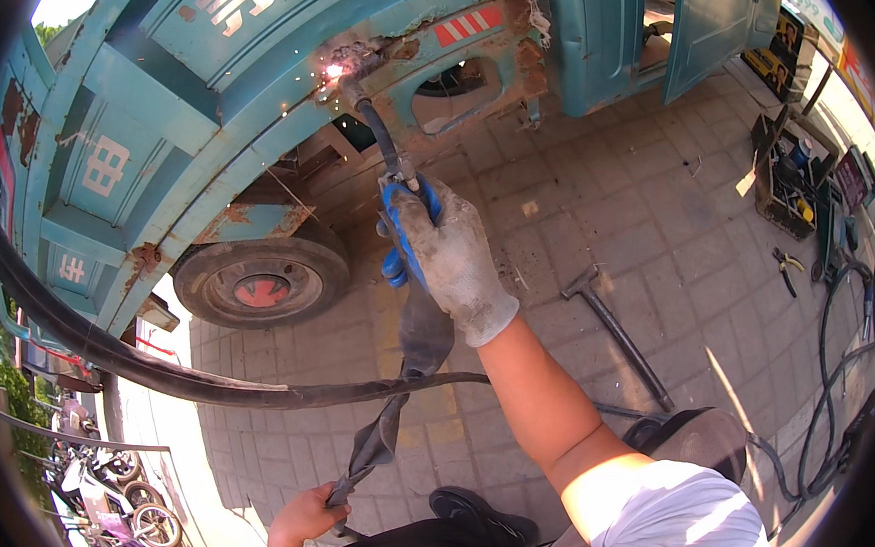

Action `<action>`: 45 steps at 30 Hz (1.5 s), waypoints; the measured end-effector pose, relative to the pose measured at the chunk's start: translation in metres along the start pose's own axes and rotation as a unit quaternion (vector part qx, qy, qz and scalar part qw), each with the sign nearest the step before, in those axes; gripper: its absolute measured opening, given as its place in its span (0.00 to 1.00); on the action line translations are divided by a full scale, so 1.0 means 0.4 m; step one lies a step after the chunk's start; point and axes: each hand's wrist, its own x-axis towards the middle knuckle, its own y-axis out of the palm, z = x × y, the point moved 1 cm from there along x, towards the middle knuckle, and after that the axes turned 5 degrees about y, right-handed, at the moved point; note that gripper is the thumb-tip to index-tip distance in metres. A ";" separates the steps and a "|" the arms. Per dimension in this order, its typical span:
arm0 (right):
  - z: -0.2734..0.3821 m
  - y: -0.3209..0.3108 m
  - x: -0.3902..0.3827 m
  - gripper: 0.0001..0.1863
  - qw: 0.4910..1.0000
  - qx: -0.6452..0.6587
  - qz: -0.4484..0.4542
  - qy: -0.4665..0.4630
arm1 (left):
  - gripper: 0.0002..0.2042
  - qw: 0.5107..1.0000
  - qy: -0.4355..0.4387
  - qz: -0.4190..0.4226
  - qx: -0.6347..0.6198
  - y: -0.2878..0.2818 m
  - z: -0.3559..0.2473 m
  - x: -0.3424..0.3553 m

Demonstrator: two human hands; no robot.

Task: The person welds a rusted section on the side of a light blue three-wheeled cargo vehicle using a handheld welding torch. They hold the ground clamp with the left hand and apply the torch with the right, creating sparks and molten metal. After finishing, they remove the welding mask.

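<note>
My right hand [444, 249], in a grey and blue work glove, is closed around the handle of a welding torch [378, 128], whose curved neck reaches up to a rusty, scorched spot [358, 58] on the teal truck body [214, 79]. A bright glow and flying sparks show at the torch tip. Lower down, my left hand [307, 516], bare, grips a dark twisted sleeve [372, 440] that wraps the torch's lead and hangs from the handle. A thick black hose [200, 384] arcs across the view from the left, passing the sleeve.
A truck wheel [259, 285] sits below the body, and a door [712, 45] hangs open at upper right. On the paving [581, 212] lie a hammer-like steel tool [618, 345], pliers [787, 267], a toolbox [784, 174] and black cables [819, 417]. Parked two-wheelers [114, 484] stand at lower left.
</note>
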 end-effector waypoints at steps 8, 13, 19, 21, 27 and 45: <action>0.023 0.003 -0.016 0.21 0.999 -0.019 -0.012 0.039 | 0.18 1.000 -0.008 0.001 0.010 -0.002 0.000 -0.002; 0.025 0.002 -0.012 0.22 0.998 -0.037 -0.017 0.042 | 0.19 1.000 -0.005 0.000 0.005 -0.001 0.004 -0.002; 0.021 0.005 -0.006 0.23 0.999 -0.024 -0.018 0.039 | 0.18 1.000 -0.001 0.000 0.009 0.001 0.005 0.001; 0.020 0.005 -0.004 0.23 0.999 -0.025 -0.019 0.039 | 0.17 1.000 -0.002 0.004 0.006 0.002 0.005 0.003; 0.013 0.008 0.001 0.21 0.999 -0.012 -0.009 0.031 | 0.17 1.000 -0.010 0.005 0.005 -0.003 -0.009 0.000; 0.019 0.000 -0.009 0.21 0.999 -0.026 -0.015 0.035 | 0.17 1.000 -0.002 0.006 -0.003 0.001 0.006 0.005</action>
